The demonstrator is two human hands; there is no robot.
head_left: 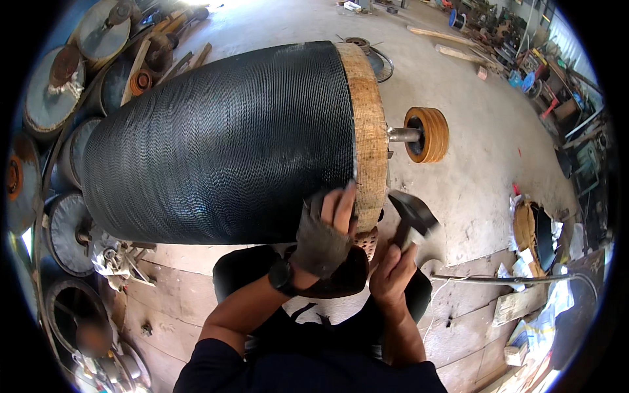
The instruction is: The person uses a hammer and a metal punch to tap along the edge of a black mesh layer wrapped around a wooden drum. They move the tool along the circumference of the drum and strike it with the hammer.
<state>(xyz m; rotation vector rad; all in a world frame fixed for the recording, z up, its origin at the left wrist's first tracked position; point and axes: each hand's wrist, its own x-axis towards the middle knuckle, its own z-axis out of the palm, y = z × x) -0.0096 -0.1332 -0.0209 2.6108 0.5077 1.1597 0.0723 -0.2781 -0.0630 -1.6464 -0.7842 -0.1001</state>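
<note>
Across my front lies a large roller [229, 144], its body covered in fine black ridges. A tan, coarse-textured band [368, 131] rings its right end. My left hand [324, 236], in a worn dark fingerless glove, reaches to the border between the ridges and the band. Its fingers are pressed together there; whatever they may pinch is too small to make out. My right hand [393, 275] is closed around the handle of a hammer [414, 213]. The hammer's dark head is slightly blurred and held apart from the roller, just right of the band.
From the roller's right end a metal shaft carries a grooved orange-brown pulley [427, 135]. Several grey-ended drums [54, 95] are stacked along the left. A metal bar [504, 280], wooden planks [449, 36] and a torn brown bag [526, 229] lie on the right.
</note>
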